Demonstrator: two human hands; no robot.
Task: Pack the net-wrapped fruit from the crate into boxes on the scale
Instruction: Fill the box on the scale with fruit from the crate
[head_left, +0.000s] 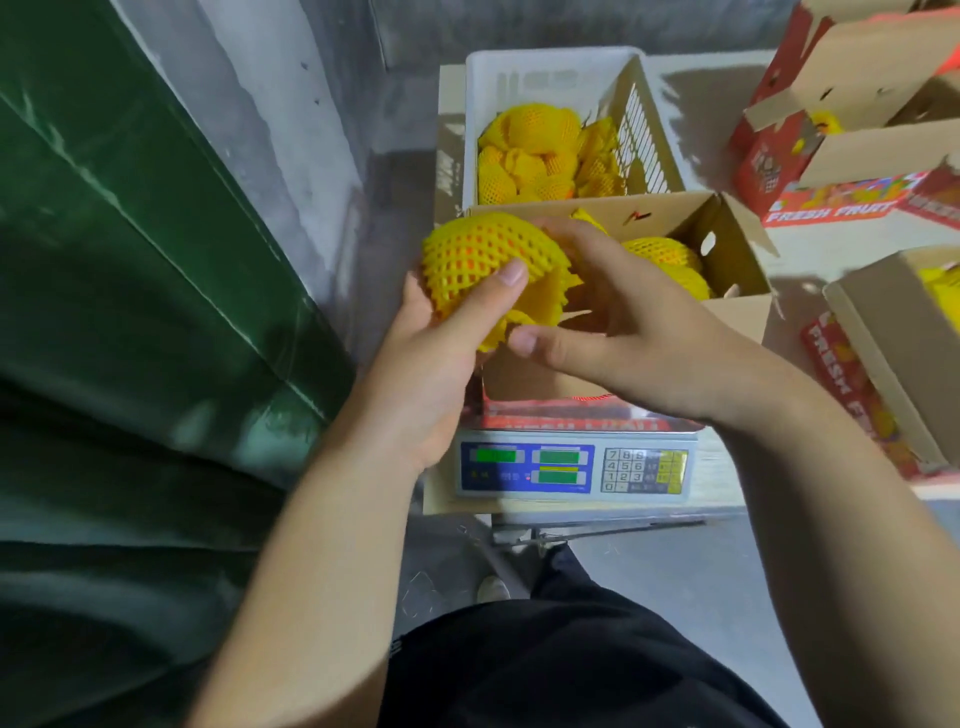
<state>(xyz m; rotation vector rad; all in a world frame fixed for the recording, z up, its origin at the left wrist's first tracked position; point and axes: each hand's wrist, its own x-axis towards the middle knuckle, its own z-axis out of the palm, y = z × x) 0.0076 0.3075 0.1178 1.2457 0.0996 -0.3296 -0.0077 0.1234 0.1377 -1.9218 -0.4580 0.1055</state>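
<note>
- My left hand (441, 338) holds the net-wrapped fruit (488, 260) at the frame's middle, above the left edge of the open box (727, 312) on the scale (571, 470).
- My right hand (634, 332) fingers pinch the loose net end.
- It seems soft and easy to bruise; I should cup the body, not the net.

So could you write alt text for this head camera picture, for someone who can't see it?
Two hands hold a yellow net-wrapped fruit over an open box on a scale: left hand grips it, right hand touches its net. A white crate of wrapped fruit sits behind.
</note>
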